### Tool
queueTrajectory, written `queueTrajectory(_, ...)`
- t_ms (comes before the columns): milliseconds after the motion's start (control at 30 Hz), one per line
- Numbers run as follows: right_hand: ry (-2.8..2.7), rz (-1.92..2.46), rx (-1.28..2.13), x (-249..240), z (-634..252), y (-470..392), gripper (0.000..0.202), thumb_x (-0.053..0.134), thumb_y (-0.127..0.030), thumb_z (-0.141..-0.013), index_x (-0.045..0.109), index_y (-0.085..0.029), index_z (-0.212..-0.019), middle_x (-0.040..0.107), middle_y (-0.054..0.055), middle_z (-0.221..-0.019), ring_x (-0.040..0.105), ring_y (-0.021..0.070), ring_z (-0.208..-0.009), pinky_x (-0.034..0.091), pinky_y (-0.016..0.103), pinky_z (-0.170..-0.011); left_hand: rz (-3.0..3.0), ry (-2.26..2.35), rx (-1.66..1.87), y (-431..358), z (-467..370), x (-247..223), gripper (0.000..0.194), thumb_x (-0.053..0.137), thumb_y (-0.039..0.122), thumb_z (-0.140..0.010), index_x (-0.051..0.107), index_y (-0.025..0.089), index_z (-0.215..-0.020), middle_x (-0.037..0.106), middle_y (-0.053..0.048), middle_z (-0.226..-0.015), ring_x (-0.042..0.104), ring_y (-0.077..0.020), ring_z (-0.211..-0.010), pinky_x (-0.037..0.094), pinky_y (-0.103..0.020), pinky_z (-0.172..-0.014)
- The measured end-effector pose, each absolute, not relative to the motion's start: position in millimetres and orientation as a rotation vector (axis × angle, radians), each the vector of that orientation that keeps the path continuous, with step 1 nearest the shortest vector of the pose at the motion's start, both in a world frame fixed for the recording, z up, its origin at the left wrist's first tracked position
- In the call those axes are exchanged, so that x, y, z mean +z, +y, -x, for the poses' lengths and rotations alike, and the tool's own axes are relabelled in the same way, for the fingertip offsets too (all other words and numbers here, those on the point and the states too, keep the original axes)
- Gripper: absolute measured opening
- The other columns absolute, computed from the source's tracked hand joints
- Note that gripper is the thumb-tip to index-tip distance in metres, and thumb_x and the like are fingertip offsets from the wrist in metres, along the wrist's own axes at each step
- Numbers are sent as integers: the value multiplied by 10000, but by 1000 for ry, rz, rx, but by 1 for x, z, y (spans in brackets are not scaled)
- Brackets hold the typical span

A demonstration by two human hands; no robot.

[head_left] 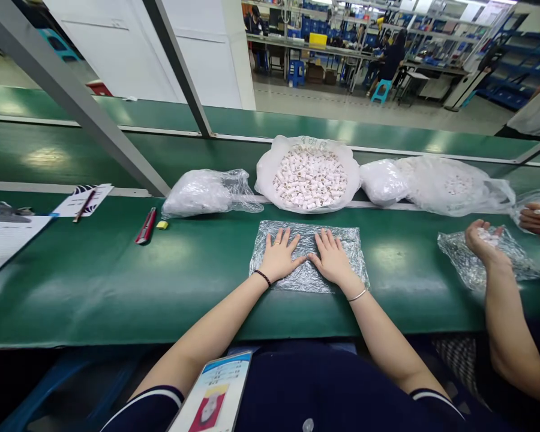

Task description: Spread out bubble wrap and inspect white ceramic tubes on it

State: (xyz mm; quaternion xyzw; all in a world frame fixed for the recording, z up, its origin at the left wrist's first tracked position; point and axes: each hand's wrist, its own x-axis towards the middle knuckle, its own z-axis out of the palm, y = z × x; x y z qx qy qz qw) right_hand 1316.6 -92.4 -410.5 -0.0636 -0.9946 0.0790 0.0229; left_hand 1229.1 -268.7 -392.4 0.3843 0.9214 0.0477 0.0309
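Left hand (279, 257) and right hand (332, 259) lie flat, fingers spread, side by side on the clear plastic bag (308, 259) at table (117, 276) centre. Bag's long axis runs 9–3 o'clock. Open bag of white cylinders (309, 176) lies at 12 o'clock (untouched), equally near both hands.

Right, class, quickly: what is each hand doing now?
Left hand: open, flat on the clear plastic bag.
Right hand: open, flat on the same bag.

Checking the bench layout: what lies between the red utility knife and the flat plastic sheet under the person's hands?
In the head view, only bare green tabletop lies between the red utility knife and the plastic sheet. A small yellow piece sits just beside the knife.
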Motion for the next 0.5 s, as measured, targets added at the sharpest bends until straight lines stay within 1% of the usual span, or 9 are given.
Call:
queueTrajectory(133, -3116, 348, 217, -424, -1319, -67, 699, 298, -559, -1004, 272, -148, -1569, 175, 103, -1629, 158, 285, -1518, 166, 490, -1238, -1204, 2854, 160, -274, -1217, -407, 702, 392, 644, -955, 300, 269, -1541, 165, -83, -1614, 106, -305, -1506, 106, -601, -1220)
queueTrajectory(233, -3075, 577, 210, -432, -1328, -41, 678, 268, -528, -1013, 257, -145, -1572, 171, 107, -1630, 158, 274, -1518, 186, 489, -1234, -1202, 2833, 182, -274, -1219, -409, 705, 385, 645, -956, 302, 261, -1540, 147, -87, -1617, 88, -307, -1509, 82, -603, -1222)
queueTrajectory(333, -3077, 694, 233, -431, -1333, -29, 673, 251, -507, -1016, 249, -129, -1573, 164, 109, -1632, 151, 270, -1521, 183, 488, -1237, -1178, 2785, 222, -273, -1220, -401, 702, 407, 619, -960, 299, 243, -1542, 140, -101, -1616, 69, -313, -1510, 51, -606, -1222)
queueTrajectory(400, -3093, 721, 282, -426, -1332, -29, 681, 286, -502, -1007, 275, -107, -1561, 195, 132, -1623, 171, 293, -1514, 205, 507, -1226, -1142, 2768, 350, -276, -1215, -395, 703, 403, 583, -975, 253, 219, -1557, 118, -121, -1617, 72, -312, -1510, 83, -603, -1222)
queueTrajectory(433, -3084, 713, 324, -421, -1331, -29, 684, 306, -501, -1000, 297, -93, -1550, 223, 151, -1613, 206, 309, -1502, 243, 513, -1211, -1133, 2787, 462, -280, -1209, -392, 700, 401, 559, -982, 238, 199, -1560, 121, -131, -1616, 89, -309, -1509, 116, -589, -1224)
queueTrajectory(467, -3055, 681, 368, -415, -1328, -30, 684, 322, -499, -994, 325, -82, -1536, 256, 170, -1599, 255, 321, -1483, 290, 509, -1190, -1124, 2821, 603, -285, -1201, -390, 696, 403, 532, -986, 238, 173, -1558, 150, -142, -1610, 128, -304, -1503, 158, -565, -1225)
queueTrajectory(500, -3007, 621, 406, -408, -1323, -31, 678, 335, -496, -988, 353, -75, -1519, 293, 185, -1580, 307, 327, -1457, 334, 498, -1167, -1101, 2858, 762, -291, -1192, -388, 684, 412, 501, -986, 260, 140, -1547, 215, -157, -1592, 197, -298, -1485, 210, -534, -1220)
